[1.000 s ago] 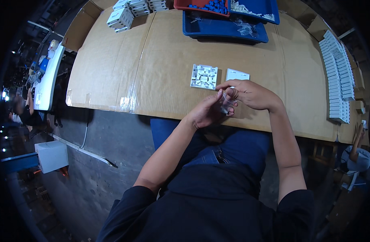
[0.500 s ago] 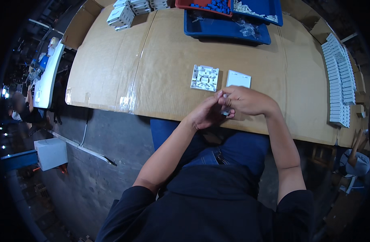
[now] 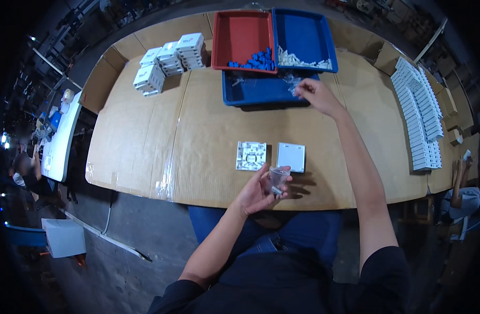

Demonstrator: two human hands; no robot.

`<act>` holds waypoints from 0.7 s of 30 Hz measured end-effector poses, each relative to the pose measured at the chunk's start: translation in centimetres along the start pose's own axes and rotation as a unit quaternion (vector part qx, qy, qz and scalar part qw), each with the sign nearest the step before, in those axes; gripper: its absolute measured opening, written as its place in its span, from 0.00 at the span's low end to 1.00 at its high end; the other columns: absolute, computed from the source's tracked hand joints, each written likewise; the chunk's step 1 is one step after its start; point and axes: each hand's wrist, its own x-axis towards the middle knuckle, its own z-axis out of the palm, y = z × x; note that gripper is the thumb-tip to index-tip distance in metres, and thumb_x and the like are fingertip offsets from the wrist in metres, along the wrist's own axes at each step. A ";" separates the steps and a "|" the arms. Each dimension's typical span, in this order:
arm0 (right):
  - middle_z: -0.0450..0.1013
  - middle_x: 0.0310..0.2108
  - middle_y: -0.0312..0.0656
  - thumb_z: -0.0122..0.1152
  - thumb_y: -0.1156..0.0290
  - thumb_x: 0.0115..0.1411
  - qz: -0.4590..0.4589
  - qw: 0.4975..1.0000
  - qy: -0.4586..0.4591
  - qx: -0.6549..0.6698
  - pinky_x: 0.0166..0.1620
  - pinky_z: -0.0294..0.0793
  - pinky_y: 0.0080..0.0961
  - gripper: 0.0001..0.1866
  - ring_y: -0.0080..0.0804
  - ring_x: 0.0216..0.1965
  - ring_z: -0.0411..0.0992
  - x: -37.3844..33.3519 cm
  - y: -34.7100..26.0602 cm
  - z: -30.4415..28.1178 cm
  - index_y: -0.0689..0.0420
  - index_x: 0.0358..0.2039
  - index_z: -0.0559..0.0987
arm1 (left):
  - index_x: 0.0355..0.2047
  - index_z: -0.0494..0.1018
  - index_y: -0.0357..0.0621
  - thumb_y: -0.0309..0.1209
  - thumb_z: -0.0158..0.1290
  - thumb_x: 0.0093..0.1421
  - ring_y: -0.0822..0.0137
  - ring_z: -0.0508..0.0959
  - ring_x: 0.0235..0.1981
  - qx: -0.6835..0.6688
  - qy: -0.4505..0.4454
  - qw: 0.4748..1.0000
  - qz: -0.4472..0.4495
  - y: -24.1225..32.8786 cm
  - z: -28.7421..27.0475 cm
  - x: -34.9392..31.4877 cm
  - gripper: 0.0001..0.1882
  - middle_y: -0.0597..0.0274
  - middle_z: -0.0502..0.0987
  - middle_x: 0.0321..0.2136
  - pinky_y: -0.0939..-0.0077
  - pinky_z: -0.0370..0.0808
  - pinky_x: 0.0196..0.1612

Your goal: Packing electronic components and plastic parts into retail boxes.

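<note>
My left hand [image 3: 255,194] is closed around a small clear plastic bag [image 3: 278,180], held near the table's front edge; a small pale piece shows low inside it. Just beyond lie an open white plastic casing [image 3: 251,156] with moulded inner parts and, to its right, a flat white cover [image 3: 291,157]. My right hand [image 3: 317,96] is stretched out over the right end of the lower blue tray [image 3: 250,94]. Its fingers are pinched together beside crumpled clear plastic [image 3: 292,83]; what they grip is too small to tell.
Behind the lower tray, a red tray [image 3: 243,39] holds blue pieces and another blue tray [image 3: 303,39] holds white ones. White casings [image 3: 149,78] are stacked at the back left. Long rows of white casings [image 3: 415,115] line the right side. Other people sit at far left and right.
My hands were together over the table's front edge. The right has moved away to the lower blue tray, while the left now holds the clear bag alone. The view has tilted towards the trays.
</note>
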 end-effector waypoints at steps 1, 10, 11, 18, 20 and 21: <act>0.81 0.34 0.40 0.62 0.65 0.71 -0.011 0.992 0.066 -0.105 0.46 0.78 0.28 0.12 0.28 0.38 0.78 1.7 0.2 -1.2 0.63 0.39 0.82 | 0.70 0.62 0.37 0.62 0.38 0.74 0.60 0.79 0.44 -0.010 -0.001 1.000 -0.003 0.0 -0.1 0.0 0.41 0.52 0.78 0.52 0.60 0.77 0.54; 0.81 0.46 0.47 0.62 0.71 0.62 0.012 0.874 0.145 -0.464 0.54 0.77 0.44 0.08 0.49 0.51 0.78 11.2 0.5 -6.6 0.52 0.38 0.87 | 0.69 0.62 0.38 0.59 0.37 0.76 0.59 0.81 0.45 -0.030 -0.018 0.999 -0.026 0.1 0.1 0.4 0.38 0.52 0.78 0.53 0.60 0.79 0.53; 0.81 0.46 0.47 0.62 0.71 0.61 0.013 0.863 0.130 -0.488 0.54 0.77 0.45 0.08 0.49 0.51 0.78 11.7 0.7 -6.9 0.52 0.38 0.87 | 0.69 0.64 0.40 0.59 0.37 0.76 0.62 0.80 0.44 -0.016 -0.022 0.999 -0.028 0.2 0.3 0.5 0.37 0.54 0.77 0.55 0.65 0.79 0.53; 0.81 0.46 0.45 0.63 0.73 0.58 0.030 0.847 0.093 -0.522 0.52 0.79 0.46 0.08 0.47 0.50 0.79 13.7 0.8 -6.4 0.50 0.36 0.88 | 0.69 0.64 0.40 0.58 0.40 0.76 0.62 0.80 0.45 -0.045 -0.027 0.998 -0.034 0.4 0.5 0.2 0.36 0.54 0.76 0.55 0.66 0.79 0.53; 0.81 0.46 0.45 0.63 0.73 0.58 0.023 0.840 0.085 -0.535 0.52 0.79 0.45 0.08 0.47 0.50 0.79 14.1 0.8 -6.3 0.50 0.34 0.88 | 0.69 0.64 0.40 0.57 0.41 0.76 0.62 0.80 0.45 -0.046 -0.024 0.998 -0.033 0.5 0.7 0.1 0.36 0.54 0.76 0.55 0.66 0.79 0.54; 0.81 0.46 0.45 0.62 0.74 0.58 0.017 0.833 0.078 -0.548 0.52 0.79 0.45 0.07 0.48 0.50 0.79 14.3 0.7 -6.2 0.51 0.33 0.87 | 0.69 0.64 0.40 0.57 0.41 0.76 0.62 0.80 0.45 -0.047 -0.022 0.998 -0.032 0.5 0.9 0.0 0.36 0.54 0.76 0.55 0.66 0.79 0.54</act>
